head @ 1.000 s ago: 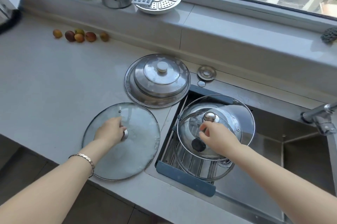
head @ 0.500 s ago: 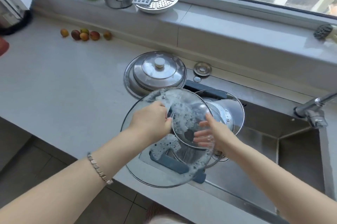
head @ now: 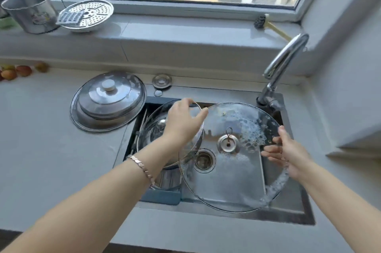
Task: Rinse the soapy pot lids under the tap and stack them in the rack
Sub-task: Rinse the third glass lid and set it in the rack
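I hold a large glass lid [head: 226, 180] flat over the sink [head: 292, 211], underside up, with suds along its right and far parts. My left hand [head: 181, 127] grips its far-left rim. On the right rim is my right hand [head: 292, 156], thumb on top and fingers spread beneath the glass. The tap [head: 284, 61] stands at the sink's back right, and no water shows at its spout. A blue-edged rack [head: 160, 193] in the sink's left part holds other glass lids [head: 152, 133]. Two steel lids [head: 107, 96] lie stacked on the counter.
The sink drain [head: 204, 160] shows through the glass. A small metal disc [head: 161, 81] lies behind the sink. On the window sill stand a steel mug [head: 31, 13], a perforated steamer plate [head: 86, 15] and a brush [head: 260, 23]. Several fruits [head: 22, 70] lie at far left.
My left hand lifted the large glass lid off the counter and carried it right over the sink. It now lies underside up. My right hand left the rack lid and took the rim.
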A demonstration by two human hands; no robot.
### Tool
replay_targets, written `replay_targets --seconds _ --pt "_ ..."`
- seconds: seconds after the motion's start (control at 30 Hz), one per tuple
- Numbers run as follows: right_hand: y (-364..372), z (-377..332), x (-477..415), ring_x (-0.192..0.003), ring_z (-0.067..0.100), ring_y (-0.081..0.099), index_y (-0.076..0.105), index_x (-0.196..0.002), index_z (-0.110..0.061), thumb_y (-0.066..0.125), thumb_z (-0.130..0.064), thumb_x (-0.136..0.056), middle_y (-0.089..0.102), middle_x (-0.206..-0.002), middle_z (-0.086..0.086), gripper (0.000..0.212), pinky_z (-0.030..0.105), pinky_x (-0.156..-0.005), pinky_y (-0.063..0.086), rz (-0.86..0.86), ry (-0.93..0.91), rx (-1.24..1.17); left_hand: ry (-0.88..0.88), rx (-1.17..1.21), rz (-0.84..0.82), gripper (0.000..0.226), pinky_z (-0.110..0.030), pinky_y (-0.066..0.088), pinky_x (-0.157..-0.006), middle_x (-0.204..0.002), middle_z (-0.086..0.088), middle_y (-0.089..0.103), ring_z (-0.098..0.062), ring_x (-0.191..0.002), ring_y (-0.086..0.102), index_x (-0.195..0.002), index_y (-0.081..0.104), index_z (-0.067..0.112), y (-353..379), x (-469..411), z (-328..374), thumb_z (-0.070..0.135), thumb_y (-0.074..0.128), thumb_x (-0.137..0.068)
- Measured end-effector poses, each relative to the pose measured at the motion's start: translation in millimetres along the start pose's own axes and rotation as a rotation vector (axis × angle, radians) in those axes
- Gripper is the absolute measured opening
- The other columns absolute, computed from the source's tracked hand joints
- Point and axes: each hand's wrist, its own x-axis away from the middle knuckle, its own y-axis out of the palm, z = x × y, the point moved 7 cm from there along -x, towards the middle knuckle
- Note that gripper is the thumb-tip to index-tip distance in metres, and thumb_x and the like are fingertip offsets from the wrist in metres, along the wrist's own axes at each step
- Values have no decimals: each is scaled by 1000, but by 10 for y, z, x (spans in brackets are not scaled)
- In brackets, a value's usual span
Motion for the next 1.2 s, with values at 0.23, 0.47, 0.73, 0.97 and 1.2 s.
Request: replay_targets --seconds 0.23,0.47,0.73,0.97,1.2 --pt "-562 183 -213 -37 12 62 45 -80 -14 41 -46 -94 58 -39 1 35 15 -32 44 25 70 -99 -599 591 -122 53 -23 40 -58 -80 -6 57 -14 -68 53 -114 56 -2 620 -2 -437 44 56 -88" --pt "-562 118 -572 -34 6 54 44 -75 -20 41 -51 -93 51 -38 -5 36 13 -31 38 -42 118 -102 -577 815 -226 50 -29 48 -67 -88 -10 68 -20 -76 62 -85 61 13 765 -75 -197 55 36 -93" --pt "-318 -98 -986 -34 8 53 47 -70 -20 42 -50 -93 52 -40 -5 38 15 -36 40 -135 121 -96 -617 1113 -440 63 -29 59 -52 -91 -16 74 -23 -74 73 -98 65 5 797 -234 90 57 30 -93" --pt "-118 -374 -1418 -75 18 56 60 -103 -10 42 -52 -92 61 -83 3 47 33 -79 47 -35 -64 345 -594 1042 -318 61 -25 58 -51 -84 -18 74 -22 -66 73 -98 63 3 898 -334 -3 53 30 -94" --pt "50 -496 -1862 -49 16 37 49 -73 -9 33 -40 -96 46 -62 4 41 24 -46 30 62 37 530 -544 1017 -203 57 -27 59 -55 -78 -17 74 -22 -65 72 -96 62 2 906 -414 -49 52 33 -93"
